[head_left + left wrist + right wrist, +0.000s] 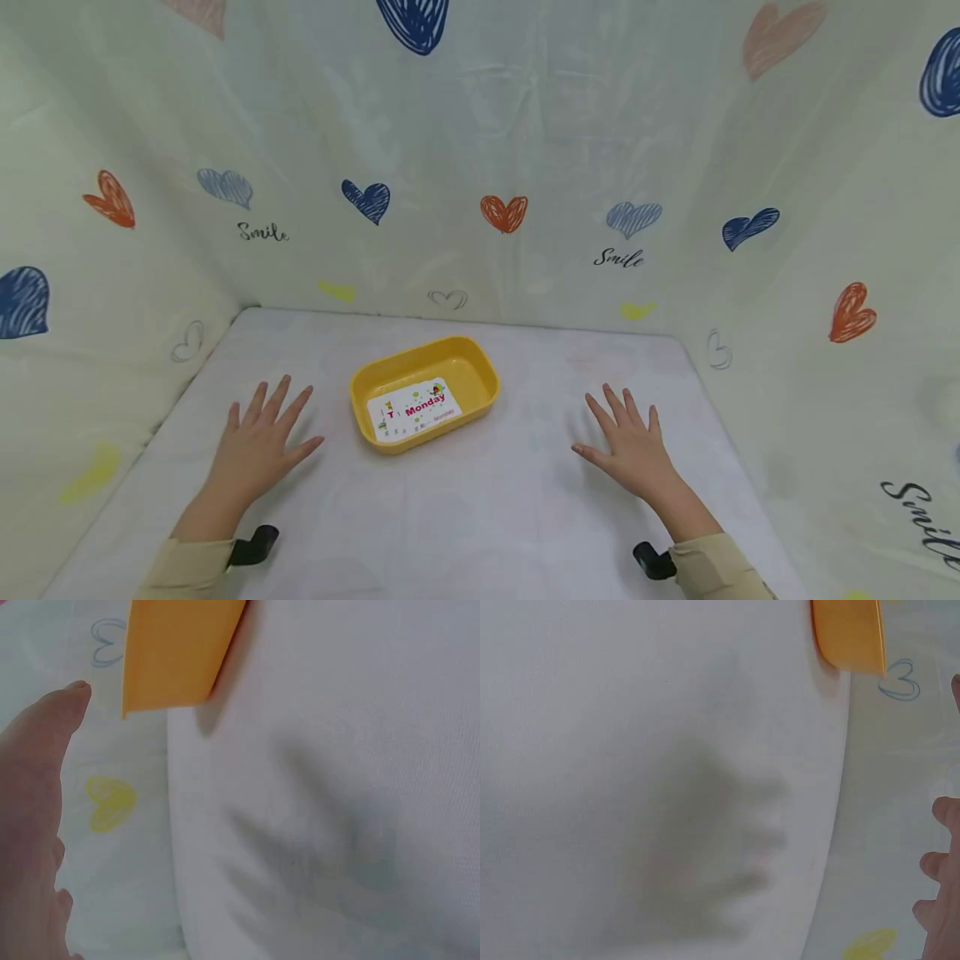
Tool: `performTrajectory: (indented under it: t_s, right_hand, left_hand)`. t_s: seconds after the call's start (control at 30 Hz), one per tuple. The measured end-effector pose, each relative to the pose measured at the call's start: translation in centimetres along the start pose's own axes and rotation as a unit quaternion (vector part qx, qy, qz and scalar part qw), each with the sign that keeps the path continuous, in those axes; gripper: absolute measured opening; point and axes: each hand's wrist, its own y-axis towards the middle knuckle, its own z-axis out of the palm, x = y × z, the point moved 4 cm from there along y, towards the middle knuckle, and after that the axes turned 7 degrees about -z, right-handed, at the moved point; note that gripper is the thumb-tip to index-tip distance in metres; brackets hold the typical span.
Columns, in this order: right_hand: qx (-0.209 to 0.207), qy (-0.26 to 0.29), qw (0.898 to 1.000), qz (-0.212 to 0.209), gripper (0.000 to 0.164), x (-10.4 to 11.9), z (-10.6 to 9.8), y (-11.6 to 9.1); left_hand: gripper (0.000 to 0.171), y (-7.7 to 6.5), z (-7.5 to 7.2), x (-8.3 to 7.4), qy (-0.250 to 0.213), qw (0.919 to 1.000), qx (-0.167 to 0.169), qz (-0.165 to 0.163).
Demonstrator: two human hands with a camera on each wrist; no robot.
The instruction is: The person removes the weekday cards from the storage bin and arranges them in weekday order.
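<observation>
A yellow plastic tray (472, 379) sits at a slant on the white table, with a white card (415, 409) printed "Monday" lying in its left part. To the left of the tray, my left hand (258, 450) is spread above the table and holds nothing. My right hand (630, 446) is likewise spread, farther off on the tray's right side, also holding nothing. The left wrist view shows the thumb side of my left hand (30, 795) with the tray's end (176, 656) beyond it. In the right wrist view only a few fingertips (932, 866) and a tray corner (851, 634) appear.
A pale curtain (555, 142) printed with hearts and "Smile" stands behind the white tabletop (480, 525) and along both sides. Black wrist mounts (255, 546) show at the beige sleeves (187, 567). Hand shadows fall on the table.
</observation>
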Motion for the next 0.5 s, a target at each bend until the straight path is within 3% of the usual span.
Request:
performTrajectory:
  t_s: [0.3,0.5]
  right_hand:
    - [-0.014,0.011,1.0,-0.019,0.084,1.2,0.2,0.3]
    - [-0.026,0.05,0.998,-0.026,0.085,2.9,0.2,2.0]
  left_hand:
    - [0.082,-0.4,0.4,-0.1,-0.01,0.9999,0.008,0.0]
    - [0.081,0.1,0.2,-0.6,-0.011,0.9998,0.014,-0.013]
